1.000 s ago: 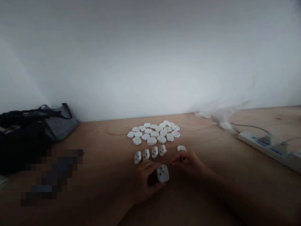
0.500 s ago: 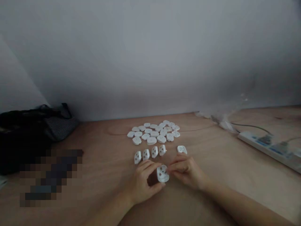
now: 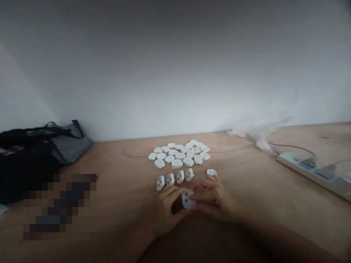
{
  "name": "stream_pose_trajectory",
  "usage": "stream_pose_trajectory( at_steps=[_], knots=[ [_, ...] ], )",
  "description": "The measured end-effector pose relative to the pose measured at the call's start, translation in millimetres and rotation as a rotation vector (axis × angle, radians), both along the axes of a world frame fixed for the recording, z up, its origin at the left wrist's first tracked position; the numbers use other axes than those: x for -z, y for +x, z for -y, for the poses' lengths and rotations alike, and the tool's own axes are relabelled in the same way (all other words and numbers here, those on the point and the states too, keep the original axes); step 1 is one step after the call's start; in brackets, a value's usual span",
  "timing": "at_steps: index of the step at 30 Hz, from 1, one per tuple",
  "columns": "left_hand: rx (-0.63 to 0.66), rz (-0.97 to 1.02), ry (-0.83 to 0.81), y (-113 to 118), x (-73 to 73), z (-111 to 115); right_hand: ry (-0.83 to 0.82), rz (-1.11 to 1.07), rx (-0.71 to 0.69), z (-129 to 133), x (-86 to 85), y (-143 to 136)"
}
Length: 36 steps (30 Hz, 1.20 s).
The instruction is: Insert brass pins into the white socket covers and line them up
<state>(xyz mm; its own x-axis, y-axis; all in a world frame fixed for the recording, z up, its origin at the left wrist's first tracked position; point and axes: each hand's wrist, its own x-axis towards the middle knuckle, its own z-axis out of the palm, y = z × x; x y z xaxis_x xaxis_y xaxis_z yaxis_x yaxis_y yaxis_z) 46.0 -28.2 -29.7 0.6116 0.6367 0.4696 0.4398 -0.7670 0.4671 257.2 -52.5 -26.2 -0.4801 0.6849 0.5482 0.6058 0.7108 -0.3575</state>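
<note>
Small white plug piece (image 3: 188,199) of smooth, matt moulded plastic with brownish pin holes; cluster of like white plastic pieces (image 3: 179,155). Light-brown wooden tabletop (image 3: 117,171), matt with visible grain. Striped grey woven-cloth bag (image 3: 67,144). White glossy plastic power strip (image 3: 315,173).

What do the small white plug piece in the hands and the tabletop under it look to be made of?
White plug piece, pinched between left hand and right hand: probably moulded plastic, with a smooth, uniform white face and small dark holes. Table: looks like wood or wood-look laminate, light brown with faint grain rings and a matte surface; the blur leaves that open.
</note>
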Motion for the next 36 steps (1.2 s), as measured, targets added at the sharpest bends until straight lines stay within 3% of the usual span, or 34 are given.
stream_pose_trajectory(
  at_steps=[16, 25, 31, 34, 36],
  knots=[
    [0.033, 0.052, 0.004, -3, 5.1, -2, -0.014, 0.012, -0.036, -2, -0.7, 5],
    [0.07, 0.134, 0.003, -1, 11.3, -6, -0.201, -0.18, -0.046, -11, 11.3, 4],
    [0.065, 0.154, 0.011, -4, 18.3, -10, -0.323, -0.372, -0.005, -4, 13.1, -6],
    [0.01, 0.119, -0.018, -4, 17.5, -8, -0.292, -0.374, 0.007, -9, 9.9, 1],
    [-0.018, 0.065, -0.041, -3, 15.4, -6, -0.231, -0.33, 0.097, -19, 8.5, 12]
  ],
)
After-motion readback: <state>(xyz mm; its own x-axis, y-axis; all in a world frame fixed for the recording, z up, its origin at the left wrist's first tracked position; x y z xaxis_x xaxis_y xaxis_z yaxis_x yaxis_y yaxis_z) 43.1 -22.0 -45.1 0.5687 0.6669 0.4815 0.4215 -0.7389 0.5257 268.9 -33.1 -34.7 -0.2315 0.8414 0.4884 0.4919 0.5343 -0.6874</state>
